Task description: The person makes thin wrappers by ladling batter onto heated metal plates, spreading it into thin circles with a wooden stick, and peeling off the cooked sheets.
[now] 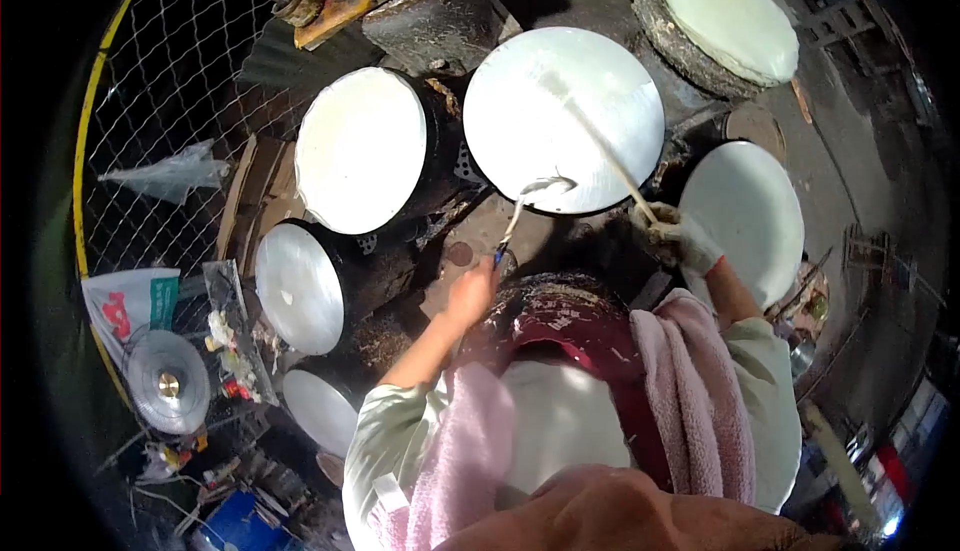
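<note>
My left hand (472, 291), bare, is closed around the handle of a ladle (549, 189). The ladle's bowl lies over the near edge of a large round griddle (500, 101), whose surface looks white and shiny. In a gloved grip, my right hand (676, 238) holds a long thin wooden stick (610, 154). That stick slants over the same griddle toward its middle, where the far end is blurred, so its shape is unclear. Just right of the gloved hand is another round pale griddle (745, 221).
To the left stand a white-covered round griddle (360, 151) and a smaller grey one (299, 288). A round pale slab on a thick base (730, 16) is at the upper right. Wire mesh fencing (170, 81) runs along the left. A metal lid (168, 381) sits lower left.
</note>
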Tool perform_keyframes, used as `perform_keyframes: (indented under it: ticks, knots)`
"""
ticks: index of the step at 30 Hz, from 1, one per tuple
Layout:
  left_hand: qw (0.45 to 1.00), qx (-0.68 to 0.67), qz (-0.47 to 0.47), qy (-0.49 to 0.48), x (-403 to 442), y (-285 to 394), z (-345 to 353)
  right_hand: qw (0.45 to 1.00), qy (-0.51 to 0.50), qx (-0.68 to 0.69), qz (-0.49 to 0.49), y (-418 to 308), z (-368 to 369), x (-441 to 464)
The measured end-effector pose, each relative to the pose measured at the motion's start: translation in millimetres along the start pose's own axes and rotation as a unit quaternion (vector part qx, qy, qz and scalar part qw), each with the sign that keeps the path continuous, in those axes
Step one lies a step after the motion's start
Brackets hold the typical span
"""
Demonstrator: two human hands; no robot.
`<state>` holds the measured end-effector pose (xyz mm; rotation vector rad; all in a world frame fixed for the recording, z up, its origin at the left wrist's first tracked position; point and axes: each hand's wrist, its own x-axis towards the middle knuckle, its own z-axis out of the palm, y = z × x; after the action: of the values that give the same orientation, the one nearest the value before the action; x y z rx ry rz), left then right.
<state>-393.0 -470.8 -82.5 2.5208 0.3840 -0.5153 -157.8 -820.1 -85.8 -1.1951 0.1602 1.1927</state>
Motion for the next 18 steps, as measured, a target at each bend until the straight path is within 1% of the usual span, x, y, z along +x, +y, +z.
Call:
perform_keyframes:
  ticks: [1,2,4,5,6,8,10,11,12,13,14,16,18]
  knots:
    - [0.997,-0.066,0.030,0.006,7,-3,-5,0.999,0.012,0.021,0.042,18,14,-3]
    - [0.993,-0.091,0.077,0.013,12,-4,-24,0.995,0.023,0.042,0.083,26,47,-1]
    - [0.986,-0.141,0.068,0.049,13,-11,-49,0.997,0.025,0.067,0.027,33,103,17]
    - [0.975,-0.182,0.088,0.097,9,-19,-56,0.994,0.008,0.109,0.018,48,123,42]
    - [0.972,-0.180,0.075,0.131,3,-22,-74,0.989,-0.011,0.148,0.006,63,142,72]
    - [0.948,-0.213,0.093,0.218,-11,-29,-100,0.988,0.007,0.144,-0.049,72,200,111]
    - [0.938,-0.232,0.084,0.243,-20,-51,-109,0.989,0.124,0.036,-0.079,88,247,150]
    - [0.941,-0.261,0.047,0.210,-26,-62,-113,0.984,0.162,0.018,-0.074,93,260,159]
    - [0.938,-0.281,0.045,0.199,-30,-74,-111,0.977,0.200,0.001,-0.068,98,266,165]
    - [0.942,-0.271,0.043,0.194,-36,-83,-112,0.963,0.250,-0.036,-0.097,115,260,173]
    - [0.945,-0.262,0.041,0.191,-42,-90,-111,0.951,0.287,-0.041,-0.109,113,261,158]
    - [0.946,-0.274,0.027,0.171,-53,-103,-104,0.901,0.388,-0.107,-0.159,131,240,150]
    - [0.944,-0.287,0.020,0.158,-63,-108,-99,0.846,0.457,-0.242,-0.124,129,223,122]
